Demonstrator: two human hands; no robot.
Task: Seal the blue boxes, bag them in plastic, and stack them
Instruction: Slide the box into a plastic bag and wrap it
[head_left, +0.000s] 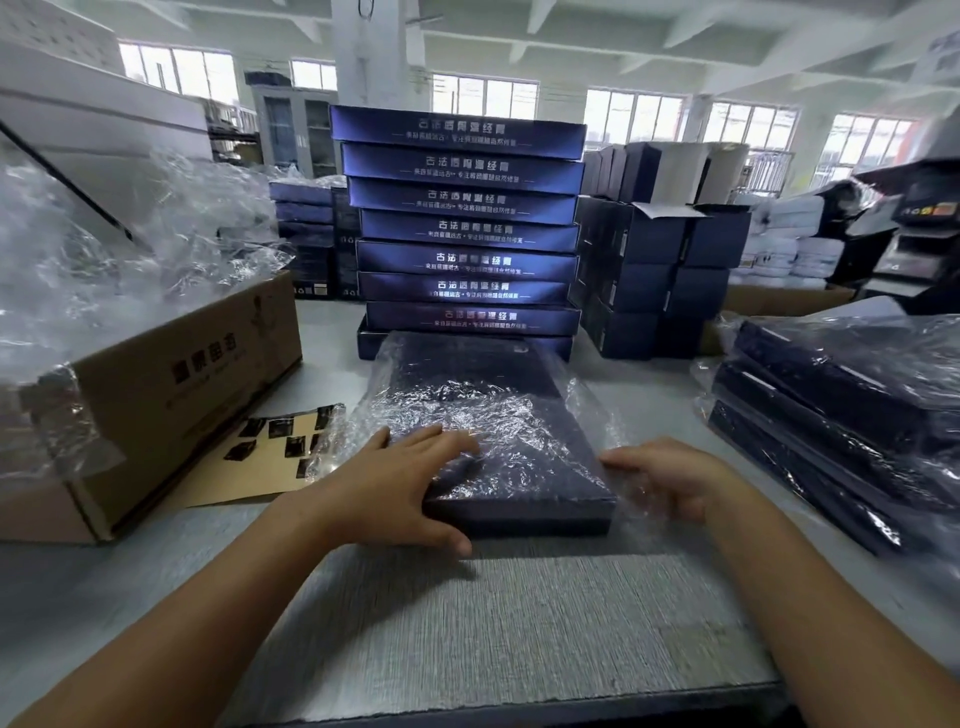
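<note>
Packing floor of a factory: stacked blue boxes (467, 228) at centre, cardboard carton (171, 410) at left, plastic-bagged boxes (841, 415) at right, long windows (483, 96) behind.

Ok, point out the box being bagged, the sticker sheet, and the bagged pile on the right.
Box being bagged (524, 467): head view, middle of its top face.
Sticker sheet (244, 480): head view, bare brown backing.
Bagged pile (841, 410): head view, side of a middle box.

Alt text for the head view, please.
A person's left hand rests flat on a dark blue box partly inside a clear plastic bag; the right hand grips the bag beside it. Behind stands a tall stack of blue boxes, bagged boxes at right.
</note>
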